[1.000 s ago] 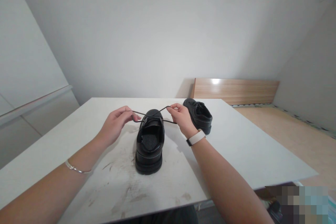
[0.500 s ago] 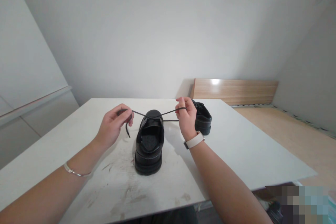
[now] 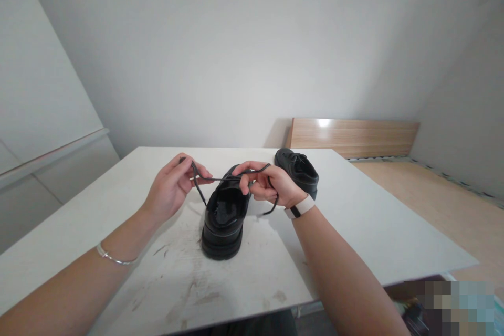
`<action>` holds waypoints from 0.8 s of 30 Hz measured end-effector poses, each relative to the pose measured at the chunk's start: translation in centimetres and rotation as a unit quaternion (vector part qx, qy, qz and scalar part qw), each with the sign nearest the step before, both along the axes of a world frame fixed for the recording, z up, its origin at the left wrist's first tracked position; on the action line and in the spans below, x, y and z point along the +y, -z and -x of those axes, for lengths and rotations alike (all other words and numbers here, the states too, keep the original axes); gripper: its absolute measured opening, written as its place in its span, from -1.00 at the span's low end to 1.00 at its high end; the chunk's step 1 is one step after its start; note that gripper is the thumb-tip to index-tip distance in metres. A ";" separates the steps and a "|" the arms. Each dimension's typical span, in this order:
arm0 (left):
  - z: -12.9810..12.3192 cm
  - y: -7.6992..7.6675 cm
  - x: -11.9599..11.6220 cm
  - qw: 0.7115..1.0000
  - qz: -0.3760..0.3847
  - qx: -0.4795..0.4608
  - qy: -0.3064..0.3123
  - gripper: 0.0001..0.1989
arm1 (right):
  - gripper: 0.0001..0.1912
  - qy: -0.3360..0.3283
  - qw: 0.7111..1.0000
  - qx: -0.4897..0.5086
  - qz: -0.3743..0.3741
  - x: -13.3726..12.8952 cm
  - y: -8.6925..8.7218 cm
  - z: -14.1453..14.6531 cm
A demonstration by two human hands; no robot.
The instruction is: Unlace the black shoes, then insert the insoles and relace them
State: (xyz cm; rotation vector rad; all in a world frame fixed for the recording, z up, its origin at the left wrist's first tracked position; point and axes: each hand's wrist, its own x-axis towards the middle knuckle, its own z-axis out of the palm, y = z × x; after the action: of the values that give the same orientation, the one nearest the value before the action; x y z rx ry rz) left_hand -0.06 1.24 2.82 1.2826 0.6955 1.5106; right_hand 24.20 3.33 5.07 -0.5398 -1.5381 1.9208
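A black shoe [image 3: 222, 239] stands on the white table with its heel toward me and its opening facing up. My left hand [image 3: 170, 185], left of the shoe's opening, pinches one black shoelace [image 3: 200, 192], whose end hangs down beside the shoe. Over the front of the shoe, my right hand [image 3: 271, 184] has the other lace running across its fingers, with the loose end dangling below the palm. Between the hands the laces stretch above the tongue. My right fingers partly hide the shoe's toe.
A second black shoe [image 3: 306, 170] sits behind my right wrist. The white table [image 3: 271, 273] has brown smudges near its front edge. Beyond its right side are a wooden board [image 3: 354, 134] and a tan surface [image 3: 413, 189]. A pale wall rises behind.
My right hand has moved left, from beside the shoe to over its front, and turned with its fingers pointing left. The laces, pulled apart before, now hang slacker. My left hand has barely moved.
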 end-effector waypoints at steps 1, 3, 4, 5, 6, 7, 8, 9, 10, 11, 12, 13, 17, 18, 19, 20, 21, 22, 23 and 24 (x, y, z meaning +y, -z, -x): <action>0.0 0.0 0.0 1.000 0.004 0.003 -0.001 -0.74 | -0.70 -0.016 1.000 0.001 -0.006 -0.2 -0.1 0.0; -0.1 0.0 -0.1 1.000 0.007 0.008 0.004 -0.73 | -0.71 -0.026 0.999 0.002 -0.031 -0.3 -0.1 0.3; -0.1 0.0 -0.1 1.000 0.008 0.009 0.010 -0.72 | -0.71 -0.024 0.999 -0.005 -0.048 -0.4 0.0 0.5; -0.1 -0.1 -0.2 1.000 0.010 0.010 0.017 -0.72 | -0.70 -0.013 0.997 -0.016 -0.069 -0.4 0.1 0.6; -0.1 -0.2 -0.4 1.000 0.012 0.011 0.026 -0.72 | -0.70 0.007 0.995 -0.028 -0.096 -0.5 0.2 0.8; -0.1 -0.2 -0.5 0.999 0.012 0.013 0.035 -0.72 | -0.70 0.039 0.990 -0.038 -0.129 -0.5 0.4 0.9; -0.1 -0.3 -0.6 0.999 0.011 0.017 0.046 -0.72 | -0.71 0.080 0.981 -0.046 -0.168 -0.5 0.5 1.0; -0.1 -0.4 -0.8 0.998 0.008 0.023 0.060 -0.69 | -0.71 0.120 0.969 -0.052 -0.209 -0.5 0.6 1.0; -0.1 -0.4 -0.8 0.997 0.005 0.032 0.072 -0.64 | -0.71 0.148 0.956 -0.058 -0.246 -0.4 0.7 1.0; -0.1 -0.4 -0.8 0.996 0.002 0.043 0.083 -0.55 | -0.70 0.159 0.947 -0.063 -0.273 -0.4 0.8 0.9; -0.1 -0.3 -0.8 0.995 -0.002 0.057 0.087 -0.44 | -0.68 0.151 0.943 -0.067 -0.288 -0.4 0.7 0.7; 0.0 -0.1 -0.7 0.994 -0.005 0.071 0.080 -0.35 | -0.67 0.129 0.946 -0.069 -0.290 -0.3 0.6 0.4; -0.3 1.2 0.1 0.989 -0.021 0.139 -0.050 -0.45 | -0.64 0.002 0.967 -0.053 -0.249 -0.2 -0.2 -0.9; -0.4 1.6 0.2 0.983 -0.026 0.163 -0.074 -0.55 | -0.59 -0.025 0.967 -0.052 -0.247 -0.2 -0.4 -1.2; -0.6 2.0 0.3 0.978 -0.028 0.191 -0.084 -0.64 | -0.52 -0.044 0.966 -0.051 -0.251 -0.1 -0.5 -1.5; -0.8 2.3 0.4 0.972 -0.030 0.220 -0.079 -0.66 | -0.46 -0.050 0.964 -0.051 -0.257 0.0 -0.5 -1.6; -1.0 2.6 0.4 0.967 -0.031 0.246 -0.065 -0.63 | -0.42 -0.040 0.964 -0.050 -0.260 0.2 -0.4 -1.7; -1.2 2.8 0.3 0.962 -0.031 0.266 -0.051 -0.59 | -0.41 -0.010 0.965 -0.047 -0.256 0.4 -0.1 -1.6; -1.4 2.9 0.3 0.958 -0.033 0.280 -0.041 -0.56 | -0.43 0.037 0.967 -0.047 -0.248 0.7 0.2 -1.4; -1.5 3.0 0.2 0.955 -0.036 0.291 -0.035 -0.56 | -0.47 0.091 0.966 -0.054 -0.237 1.0 0.6 -1.2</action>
State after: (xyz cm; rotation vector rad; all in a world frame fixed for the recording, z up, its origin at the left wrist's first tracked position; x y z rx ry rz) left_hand 1.42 1.46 -0.16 1.8010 1.0762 1.2159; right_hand 25.41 4.32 4.44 -0.5539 -1.8688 1.3404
